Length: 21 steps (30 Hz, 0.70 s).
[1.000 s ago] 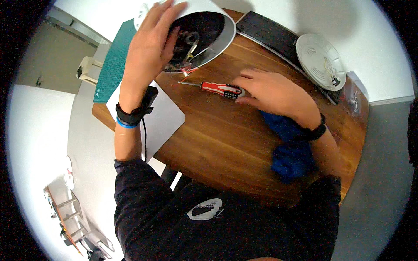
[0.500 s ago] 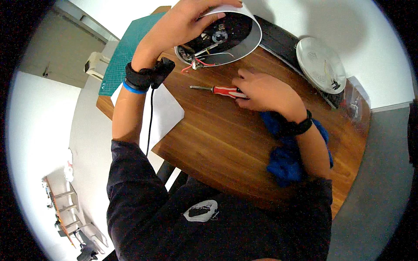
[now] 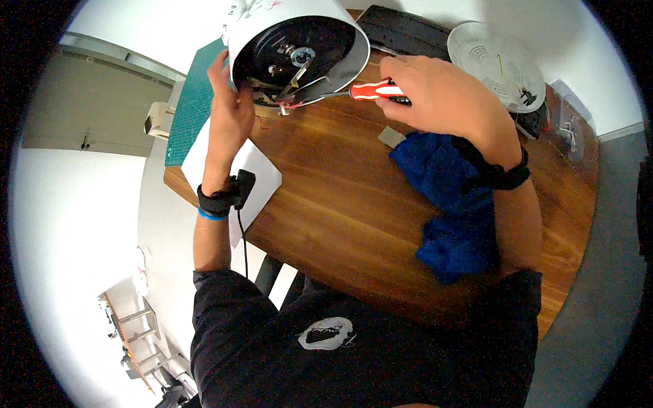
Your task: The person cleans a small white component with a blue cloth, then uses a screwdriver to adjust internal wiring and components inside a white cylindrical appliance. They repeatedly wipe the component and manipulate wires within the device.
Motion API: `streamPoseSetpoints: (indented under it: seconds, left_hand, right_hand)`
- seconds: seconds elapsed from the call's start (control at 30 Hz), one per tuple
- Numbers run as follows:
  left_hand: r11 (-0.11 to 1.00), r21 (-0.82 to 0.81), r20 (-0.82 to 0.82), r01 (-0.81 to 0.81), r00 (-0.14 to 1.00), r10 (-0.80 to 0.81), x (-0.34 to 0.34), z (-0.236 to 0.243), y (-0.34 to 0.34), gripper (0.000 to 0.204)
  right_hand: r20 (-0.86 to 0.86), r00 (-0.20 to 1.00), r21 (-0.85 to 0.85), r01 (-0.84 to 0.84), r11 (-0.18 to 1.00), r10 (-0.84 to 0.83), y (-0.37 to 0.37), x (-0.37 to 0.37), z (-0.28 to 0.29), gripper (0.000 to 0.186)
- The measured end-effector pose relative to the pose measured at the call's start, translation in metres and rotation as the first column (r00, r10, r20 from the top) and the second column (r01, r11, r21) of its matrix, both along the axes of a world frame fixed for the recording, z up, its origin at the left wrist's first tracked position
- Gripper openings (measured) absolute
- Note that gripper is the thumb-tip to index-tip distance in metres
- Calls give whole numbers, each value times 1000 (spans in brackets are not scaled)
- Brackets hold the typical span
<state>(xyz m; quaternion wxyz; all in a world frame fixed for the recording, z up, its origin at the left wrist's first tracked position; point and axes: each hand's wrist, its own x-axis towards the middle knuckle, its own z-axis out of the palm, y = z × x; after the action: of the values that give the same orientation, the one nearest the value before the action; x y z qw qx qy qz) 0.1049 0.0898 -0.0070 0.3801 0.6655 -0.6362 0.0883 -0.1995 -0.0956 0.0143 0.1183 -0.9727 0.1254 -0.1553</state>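
Observation:
A white round appliance housing (image 3: 345, 30), which looks like a rice cooker, lies tipped on its side at the far side of the table. Its open underside faces me, showing a dark inside with metal parts and loose thin wires (image 3: 291, 105) by the lower rim. My left hand (image 3: 230, 112) grips the housing's left edge, some fingers hidden against it. A red-and-white screwdriver (image 3: 367, 90) is held in my right hand (image 3: 435, 88), its shaft pointing left. The tip reaches near the wires; whether it touches a screw I cannot tell.
A round white vented cover (image 3: 495, 58) rests at the back right on a black flat object (image 3: 401, 30). A blue cloth (image 3: 442, 180) lies under my right forearm, beside a small pale piece (image 3: 391, 137). White paper (image 3: 265, 170), a green cutting mat (image 3: 194, 102) and a clear plastic bag (image 3: 571, 129) lie about.
My left hand has come down from the housing's top to its left edge. My right hand has raised the screwdriver toward the lower rim. The view has shifted, too.

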Motion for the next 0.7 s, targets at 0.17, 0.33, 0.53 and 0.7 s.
streamPoseSetpoints:
  seconds: [0.17, 0.33, 0.53, 0.7]
  left_hand:
    - [998, 18, 76, 66, 995, -67, 1, 17, -5, 62]
    - [994, 48, -9, 94, 996, -94, -8, 37, -26, 55]
    - [997, 63, -227, -32, 973, 46, -12, 34, -27, 59]
    - [995, -23, -248, 93, 964, -96, -6, 9, -17, 61]
  right_hand:
    - [111, 991, -160, -52, 986, 70, -3, 1, 0, 34]
    - [199, 976, -257, -36, 966, 89, 2, -1, 9, 31]
    - [199, 979, -313, 13, 950, 52, 3, 1, 9, 29]
    - [199, 979, -297, 20, 955, 41, 5, 8, -3, 32]
